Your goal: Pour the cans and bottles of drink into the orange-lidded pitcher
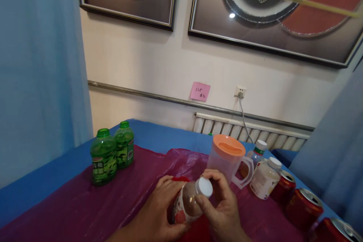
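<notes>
Wrapping round the tilted bottle (189,203) between both hands, the left hand (163,210) should hold firm without squeezing it in; the right hand (222,206) has thumb and fingers closed about the white cap (204,187), best set square to its rim. Just beyond the right fingers stands the orange-lidded pitcher (225,160); green bottles (103,159) stand well left of the left fingers.
</notes>
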Action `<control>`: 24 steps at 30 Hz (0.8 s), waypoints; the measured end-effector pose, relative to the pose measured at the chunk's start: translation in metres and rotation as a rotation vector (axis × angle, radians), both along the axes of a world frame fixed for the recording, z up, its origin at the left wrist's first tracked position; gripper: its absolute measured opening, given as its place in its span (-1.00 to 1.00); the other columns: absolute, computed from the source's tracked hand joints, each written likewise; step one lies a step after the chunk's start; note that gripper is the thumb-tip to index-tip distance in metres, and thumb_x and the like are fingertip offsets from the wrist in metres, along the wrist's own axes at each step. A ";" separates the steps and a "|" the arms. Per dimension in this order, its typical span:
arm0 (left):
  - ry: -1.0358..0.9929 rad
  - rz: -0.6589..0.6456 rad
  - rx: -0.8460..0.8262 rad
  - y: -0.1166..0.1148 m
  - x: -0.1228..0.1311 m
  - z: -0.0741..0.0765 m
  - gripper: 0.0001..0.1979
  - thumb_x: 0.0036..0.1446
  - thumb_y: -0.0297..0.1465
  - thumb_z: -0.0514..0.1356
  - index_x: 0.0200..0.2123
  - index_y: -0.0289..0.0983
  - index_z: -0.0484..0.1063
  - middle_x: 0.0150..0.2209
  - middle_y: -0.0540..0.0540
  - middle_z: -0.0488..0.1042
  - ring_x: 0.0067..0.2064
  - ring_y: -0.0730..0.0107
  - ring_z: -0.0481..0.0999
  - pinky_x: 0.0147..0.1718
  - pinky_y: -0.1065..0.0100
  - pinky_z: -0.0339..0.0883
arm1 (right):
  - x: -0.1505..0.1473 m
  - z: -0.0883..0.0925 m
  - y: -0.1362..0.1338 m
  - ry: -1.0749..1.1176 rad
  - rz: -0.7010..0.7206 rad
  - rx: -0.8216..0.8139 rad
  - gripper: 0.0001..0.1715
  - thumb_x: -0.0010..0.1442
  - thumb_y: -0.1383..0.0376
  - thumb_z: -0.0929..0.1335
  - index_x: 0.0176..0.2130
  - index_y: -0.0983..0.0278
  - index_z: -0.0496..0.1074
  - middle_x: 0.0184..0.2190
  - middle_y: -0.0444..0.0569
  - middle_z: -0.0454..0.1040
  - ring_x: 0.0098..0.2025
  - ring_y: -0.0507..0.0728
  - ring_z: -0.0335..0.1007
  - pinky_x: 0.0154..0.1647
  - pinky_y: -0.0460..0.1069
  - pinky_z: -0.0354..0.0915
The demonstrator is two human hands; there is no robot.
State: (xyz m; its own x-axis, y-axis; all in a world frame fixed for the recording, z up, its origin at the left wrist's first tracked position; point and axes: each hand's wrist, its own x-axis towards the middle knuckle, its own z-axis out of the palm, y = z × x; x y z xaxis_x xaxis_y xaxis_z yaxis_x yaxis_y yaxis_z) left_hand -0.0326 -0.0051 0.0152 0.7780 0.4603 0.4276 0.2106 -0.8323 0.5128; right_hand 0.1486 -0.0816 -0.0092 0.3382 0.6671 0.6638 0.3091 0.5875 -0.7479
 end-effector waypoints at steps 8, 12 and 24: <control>0.002 -0.005 0.007 0.004 -0.002 -0.004 -0.45 -0.08 -0.29 0.40 0.02 -0.14 0.37 -0.02 -0.05 0.58 0.02 0.11 0.52 0.23 0.03 0.14 | 0.005 -0.002 -0.008 -0.038 0.122 -0.020 -0.35 0.34 0.02 0.32 0.32 0.10 0.18 0.23 0.10 0.36 0.21 0.30 0.35 0.15 0.15 0.35; -0.012 0.037 0.035 0.005 -0.002 -0.007 -0.36 -0.14 -0.30 0.43 0.07 -0.13 0.37 0.01 -0.08 0.57 0.04 0.03 0.51 0.21 -0.01 0.19 | 0.005 -0.001 -0.010 -0.057 0.095 -0.088 -0.57 0.42 0.16 0.25 0.23 0.09 0.33 0.18 0.05 0.43 0.22 0.25 0.36 0.20 0.14 0.31; -0.046 0.022 0.020 0.008 -0.003 -0.012 -0.35 -0.10 -0.29 0.41 0.11 -0.11 0.36 0.01 -0.08 0.56 0.02 0.08 0.50 0.16 0.02 0.26 | -0.006 -0.006 -0.006 0.020 -0.027 -0.006 -0.60 0.40 0.10 0.27 0.16 0.12 0.39 0.12 0.06 0.46 0.18 0.26 0.37 0.20 0.19 0.31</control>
State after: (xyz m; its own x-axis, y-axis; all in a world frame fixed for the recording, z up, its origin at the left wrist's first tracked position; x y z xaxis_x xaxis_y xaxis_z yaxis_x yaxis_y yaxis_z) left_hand -0.0351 0.0031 0.0027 0.7469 0.4683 0.4720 0.2057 -0.8378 0.5058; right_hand 0.1421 -0.0879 -0.0148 0.3692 0.6618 0.6525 0.3095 0.5745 -0.7577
